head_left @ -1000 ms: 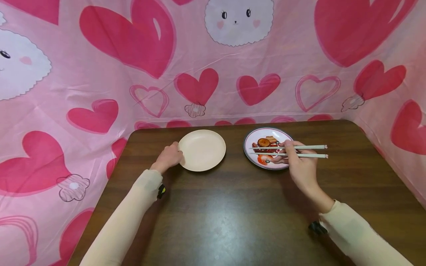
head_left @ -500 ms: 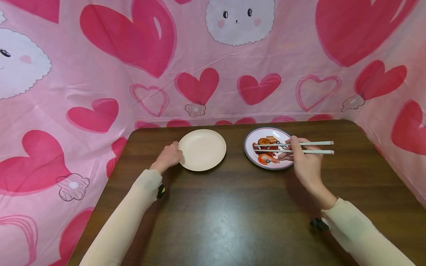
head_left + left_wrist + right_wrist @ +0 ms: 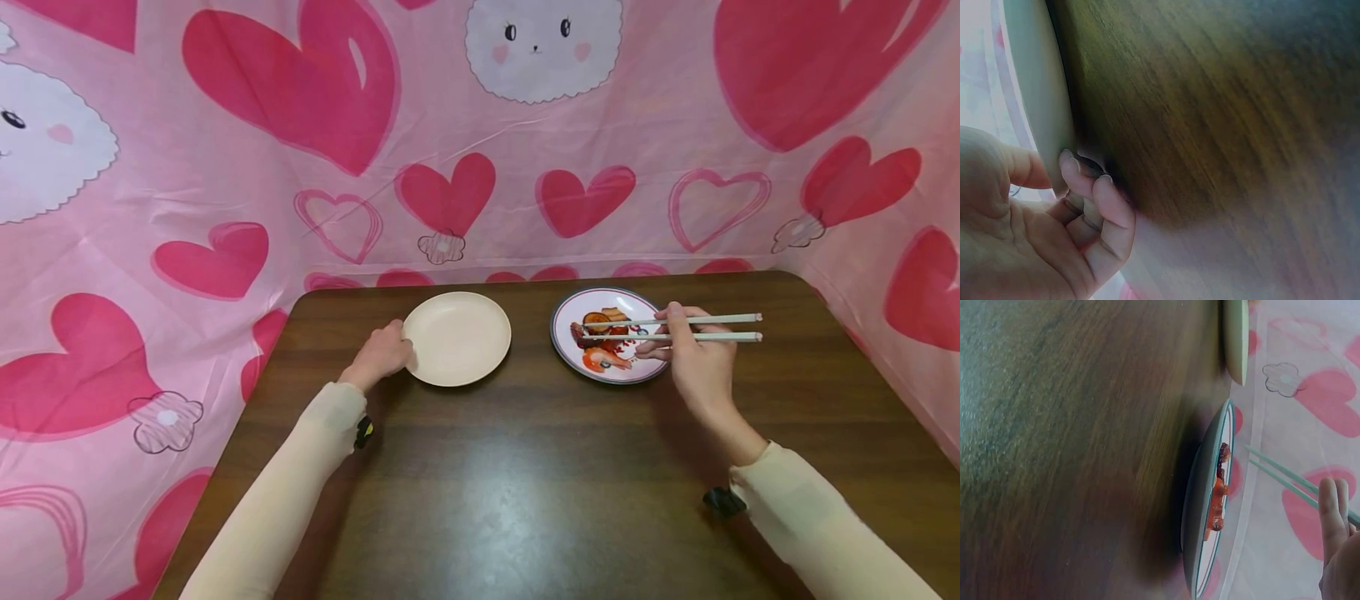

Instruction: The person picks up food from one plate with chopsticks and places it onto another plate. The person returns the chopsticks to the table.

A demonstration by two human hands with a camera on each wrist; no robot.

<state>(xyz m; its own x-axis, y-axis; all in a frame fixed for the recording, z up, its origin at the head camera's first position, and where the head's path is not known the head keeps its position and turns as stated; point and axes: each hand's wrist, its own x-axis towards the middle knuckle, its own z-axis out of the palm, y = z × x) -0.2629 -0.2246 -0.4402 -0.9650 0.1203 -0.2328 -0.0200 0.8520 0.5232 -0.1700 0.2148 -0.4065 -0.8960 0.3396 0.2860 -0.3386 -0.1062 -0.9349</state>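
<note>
My left hand (image 3: 380,354) pinches the left rim of a plain beige plate (image 3: 459,337) on the table. In the left wrist view the thumb lies on the upper side and the curled fingers sit at the underside of the rim. A pair of pale green chopsticks (image 3: 731,337) is gripped in my right hand (image 3: 702,367), tips apart. They reach over a white plate (image 3: 564,348) with a dark rim, which carries a shrimp (image 3: 603,359), a round brown slice (image 3: 597,322) and a dark red piece (image 3: 581,337). The right wrist view shows the chopstick tips raised above the food.
Both plates stand near the far edge of a dark wooden table (image 3: 487,483), with a gap between them. A pink cloth (image 3: 510,142) printed with hearts hangs behind and along the sides. Dark bands (image 3: 724,502) sit at both wrists.
My right hand has moved a little right and away from me, taking the chopsticks with it, so more of the food shows. The left hand and both plates have stayed put.
</note>
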